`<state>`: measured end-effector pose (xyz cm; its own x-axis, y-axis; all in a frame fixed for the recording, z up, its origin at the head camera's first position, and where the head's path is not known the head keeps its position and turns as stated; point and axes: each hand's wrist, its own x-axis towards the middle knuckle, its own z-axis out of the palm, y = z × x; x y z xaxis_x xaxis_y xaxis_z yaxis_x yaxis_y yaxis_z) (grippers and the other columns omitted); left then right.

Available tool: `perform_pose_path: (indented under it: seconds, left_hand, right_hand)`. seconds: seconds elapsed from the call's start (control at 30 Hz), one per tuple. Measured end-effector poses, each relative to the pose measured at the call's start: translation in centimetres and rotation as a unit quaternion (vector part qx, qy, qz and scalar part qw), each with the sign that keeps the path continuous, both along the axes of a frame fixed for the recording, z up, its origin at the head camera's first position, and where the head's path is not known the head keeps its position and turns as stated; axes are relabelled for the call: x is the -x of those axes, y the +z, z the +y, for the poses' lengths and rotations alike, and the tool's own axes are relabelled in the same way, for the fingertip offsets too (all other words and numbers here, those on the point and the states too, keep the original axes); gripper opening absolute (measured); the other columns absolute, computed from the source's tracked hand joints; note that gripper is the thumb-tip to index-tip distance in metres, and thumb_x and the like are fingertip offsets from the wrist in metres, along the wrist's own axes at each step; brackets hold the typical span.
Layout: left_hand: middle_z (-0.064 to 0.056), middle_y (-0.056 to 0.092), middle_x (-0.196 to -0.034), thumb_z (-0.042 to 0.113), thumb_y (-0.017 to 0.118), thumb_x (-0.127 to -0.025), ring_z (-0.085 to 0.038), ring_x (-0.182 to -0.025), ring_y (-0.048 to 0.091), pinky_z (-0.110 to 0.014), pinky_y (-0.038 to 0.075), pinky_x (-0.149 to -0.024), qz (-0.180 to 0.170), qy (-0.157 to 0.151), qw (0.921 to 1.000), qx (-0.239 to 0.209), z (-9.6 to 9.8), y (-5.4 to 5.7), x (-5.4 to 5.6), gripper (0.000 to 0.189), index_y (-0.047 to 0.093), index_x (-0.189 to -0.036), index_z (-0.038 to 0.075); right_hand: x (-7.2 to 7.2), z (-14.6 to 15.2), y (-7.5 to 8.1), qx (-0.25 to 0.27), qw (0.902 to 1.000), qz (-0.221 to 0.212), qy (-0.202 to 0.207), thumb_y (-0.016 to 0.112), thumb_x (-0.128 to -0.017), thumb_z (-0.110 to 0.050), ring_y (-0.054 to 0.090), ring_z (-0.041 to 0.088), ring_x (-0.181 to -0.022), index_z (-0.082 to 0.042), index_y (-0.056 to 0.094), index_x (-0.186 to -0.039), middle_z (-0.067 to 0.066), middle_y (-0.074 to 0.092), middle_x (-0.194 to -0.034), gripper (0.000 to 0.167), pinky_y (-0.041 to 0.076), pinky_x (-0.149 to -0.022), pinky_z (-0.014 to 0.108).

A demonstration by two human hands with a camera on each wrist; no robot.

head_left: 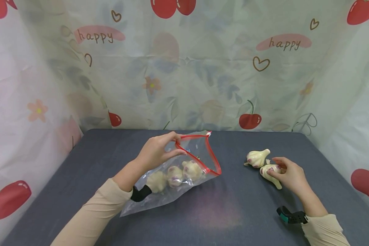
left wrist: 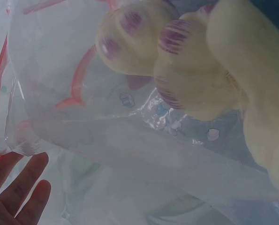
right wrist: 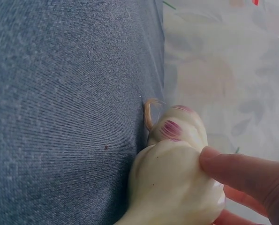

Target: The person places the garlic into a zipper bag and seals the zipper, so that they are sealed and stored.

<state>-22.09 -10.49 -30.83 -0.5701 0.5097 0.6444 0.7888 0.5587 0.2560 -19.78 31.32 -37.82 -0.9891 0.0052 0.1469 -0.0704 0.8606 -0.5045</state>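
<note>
My left hand [head_left: 156, 150] pinches the red-edged mouth of a clear zip bag [head_left: 175, 201], which gapes toward the right. Inside the bag, three garlic bulbs [head_left: 175, 176] lie in a row; close up in the left wrist view, pale garlic bulbs [left wrist: 195, 70] with purple streaks show through the plastic. On the right of the table, my right hand [head_left: 290, 172] grips a garlic bulb [head_left: 272, 174] between thumb and fingers, its stem pointing toward me. Another garlic bulb [head_left: 256, 159] lies just behind it; in the right wrist view the thumb presses the held bulb's side [right wrist: 172, 183].
A dark grey cloth covers the table [head_left: 221, 205]. Behind it and along both sides hangs a pale printed curtain [head_left: 187, 85] with cherries, hearts and lettering. A white slider [head_left: 208, 133] sits at the far corner of the bag's mouth.
</note>
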Motion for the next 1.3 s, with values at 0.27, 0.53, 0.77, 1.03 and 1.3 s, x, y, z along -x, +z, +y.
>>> perform_pose_path:
  seconds: [0.27, 0.53, 0.77, 1.03, 1.3]
  left_hand:
    - [0.002, 0.066, -0.083, 0.025, 0.078, -0.074, -0.013, -0.081, 0.067, -0.024, 0.046, -0.061, 0.006, -0.001, 1.0, 0.001, 0.0, 0.0, 0.1, 0.03, 0.057, -0.091, 0.011]
    - [0.001, 0.066, -0.084, 0.025, 0.078, -0.074, -0.014, -0.081, 0.068, -0.026, 0.049, -0.063, 0.006, -0.002, 1.0, 0.001, 0.0, -0.1, 0.1, 0.03, 0.057, -0.091, 0.01]
    - [0.001, 0.066, -0.083, 0.025, 0.078, -0.074, -0.014, -0.081, 0.067, -0.026, 0.048, -0.063, 0.004, -0.001, 1.0, 0.0, 0.0, -0.1, 0.1, 0.03, 0.057, -0.091, 0.011]
    - [0.001, 0.066, -0.084, 0.025, 0.078, -0.074, -0.014, -0.083, 0.068, -0.025, 0.049, -0.064, 0.003, 0.0, 1.0, 0.003, 0.0, -0.1, 0.1, 0.03, 0.057, -0.091, 0.011]
    - [0.001, 0.066, -0.084, 0.025, 0.078, -0.074, -0.014, -0.082, 0.068, -0.026, 0.05, -0.065, 0.002, 0.003, 1.0, 0.006, 0.0, 0.0, 0.1, 0.03, 0.057, -0.091, 0.01]
  right_hand:
    - [0.0, -0.1, -0.1, -0.005, 0.9999, -0.001, -0.011, 0.07, -0.084, -0.028, 0.056, 0.047, -0.105, 0.005, 0.051, -0.124, 0.032, 0.054, -0.123, 0.055, 0.047, -0.081, 0.054]
    - [0.0, -0.2, -0.1, 0.006, 1.0, 0.007, 0.001, 0.071, -0.083, -0.024, 0.057, 0.05, -0.105, 0.006, 0.05, -0.124, 0.033, 0.055, -0.12, 0.054, 0.048, -0.081, 0.054]
    - [-0.1, -0.2, 0.0, 0.011, 0.9999, 0.002, 0.0, 0.072, -0.083, -0.027, 0.056, 0.05, -0.106, 0.005, 0.049, -0.125, 0.033, 0.055, -0.121, 0.057, 0.05, -0.078, 0.052]
    - [-0.5, -0.1, 1.0, 0.033, 0.9994, 0.009, -0.003, 0.069, -0.085, -0.031, 0.053, 0.052, -0.11, 0.004, 0.048, -0.127, 0.032, 0.052, -0.124, 0.059, 0.051, -0.079, 0.051]
    - [-0.7, -0.5, 2.2, 0.05, 0.9983, 0.03, 0.003, 0.068, -0.085, -0.03, 0.055, 0.048, -0.111, 0.002, 0.049, -0.128, 0.029, 0.054, -0.126, 0.057, 0.051, -0.08, 0.05]
